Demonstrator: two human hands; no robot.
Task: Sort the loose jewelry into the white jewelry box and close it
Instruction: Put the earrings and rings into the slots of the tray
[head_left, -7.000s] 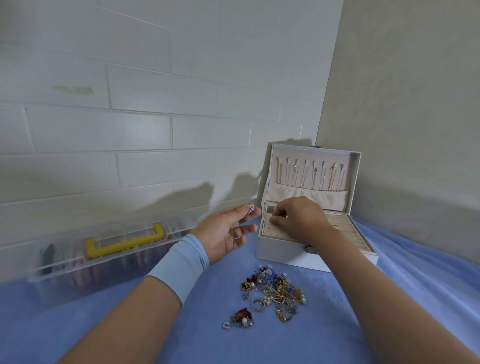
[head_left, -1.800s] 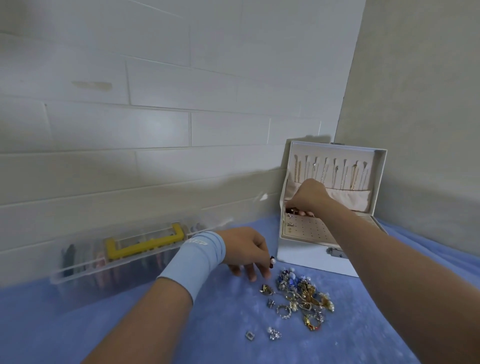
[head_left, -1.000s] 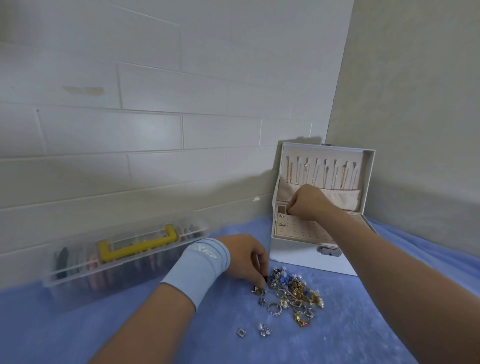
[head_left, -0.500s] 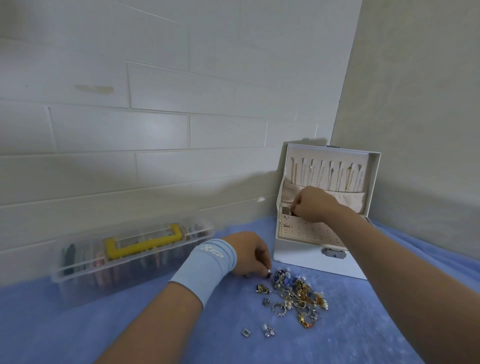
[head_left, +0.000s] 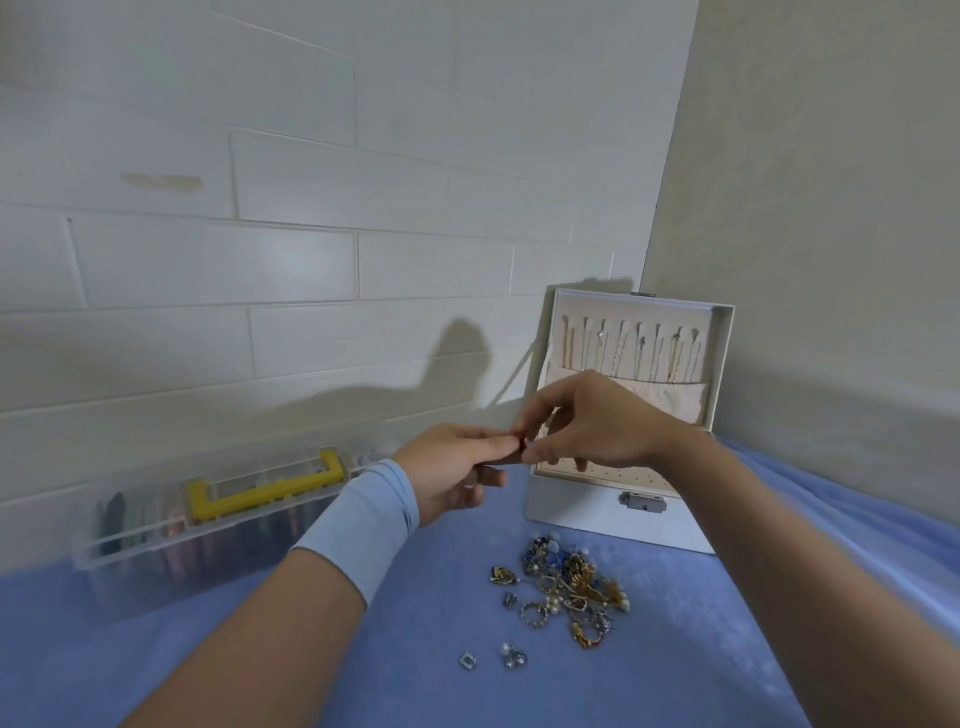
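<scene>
The white jewelry box (head_left: 576, 512) stands open at the back right, its lid upright with several chains hanging inside. A pile of loose jewelry (head_left: 569, 584) lies on the blue cloth in front of it. My left hand (head_left: 449, 470), with a light blue wristband, is raised left of the box and holds a small red earring (head_left: 519, 441) at its fingertips. My right hand (head_left: 587, 423) hovers in front of the box and pinches the same earring with thumb and forefinger. The box's peg tray is partly hidden behind my right hand.
A clear plastic organiser (head_left: 223, 514) with a yellow handle lies along the white tiled wall on the left. A beige wall closes the corner on the right. Two small stray pieces (head_left: 491, 657) lie apart from the pile on the blue cloth (head_left: 415, 675).
My left hand has lifted from the pile with the small red earring. My right hand has left the box's back compartment and come forward to meet it at the fingertips.
</scene>
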